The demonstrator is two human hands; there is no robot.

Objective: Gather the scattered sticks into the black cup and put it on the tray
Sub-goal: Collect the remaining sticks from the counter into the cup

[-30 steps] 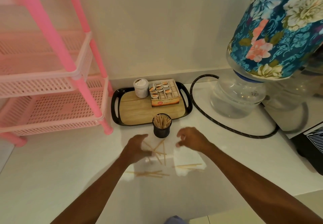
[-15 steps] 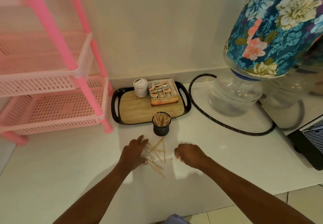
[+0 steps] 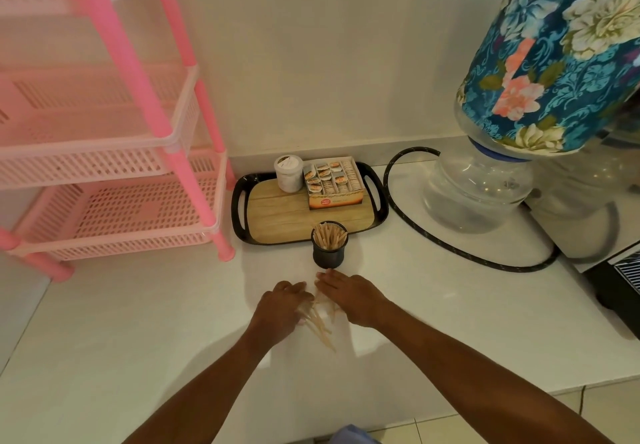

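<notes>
A black cup (image 3: pixel 328 253) holding several wooden sticks stands on the white counter, just in front of the tray's (image 3: pixel 241 215) near rim. The tray is black with a wooden floor. Several loose sticks (image 3: pixel 320 322) lie bunched on the counter between my hands. My left hand (image 3: pixel 282 308) lies flat, palm down, at the left of the bunch, fingers touching it. My right hand (image 3: pixel 349 296) lies flat at the right of it, fingertips near the cup's base. Neither hand grips anything; some sticks are hidden under the fingers.
On the tray stand a white lidded jar (image 3: pixel 288 173) and an open box of sachets (image 3: pixel 334 184). A pink plastic rack (image 3: pixel 114 166) fills the left. A black hose (image 3: pixel 446 242) loops on the counter toward a water bottle (image 3: pixel 481 184) with a floral cover at right.
Both hands have moved toward each other, sweeping the scattered sticks into a tight bunch between them. The cup and tray have not moved.
</notes>
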